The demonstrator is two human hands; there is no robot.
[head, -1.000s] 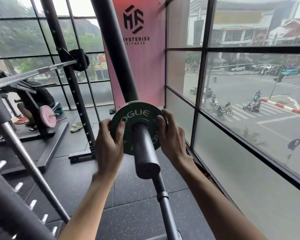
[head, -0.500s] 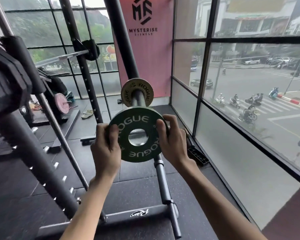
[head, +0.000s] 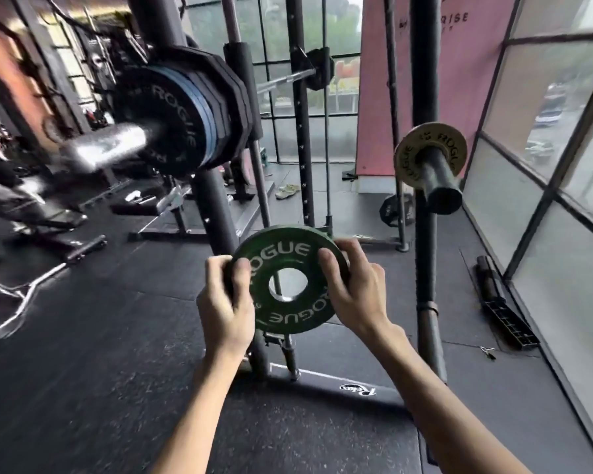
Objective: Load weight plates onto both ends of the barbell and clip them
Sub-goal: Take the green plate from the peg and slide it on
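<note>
A small green Rogue plate point(head: 290, 280) hangs in the air in front of me, face toward the camera, its centre hole empty. My left hand point(head: 226, 302) grips its left edge and my right hand point(head: 353, 289) grips its right edge. Up at the left, the barbell sleeve point(head: 110, 147) points toward me, blurred, with several black and blue plates point(head: 185, 114) stacked on it. At the right, a yellow Rogue plate point(head: 430, 155) sits on a storage peg point(head: 440, 186) of the rack upright.
Black rack uprights point(head: 216, 206) and the rack's base beam point(head: 322, 384) stand right behind the green plate. A curl bar point(head: 24, 295) lies on the floor at left. A black ribbed object point(head: 504, 313) lies along the window wall at right. Benches stand at far left.
The green plate came off the storage peg, which now stands apart at the right. My view swung left, bringing the loaded barbell sleeve into sight. Both hands still hold the plate.
</note>
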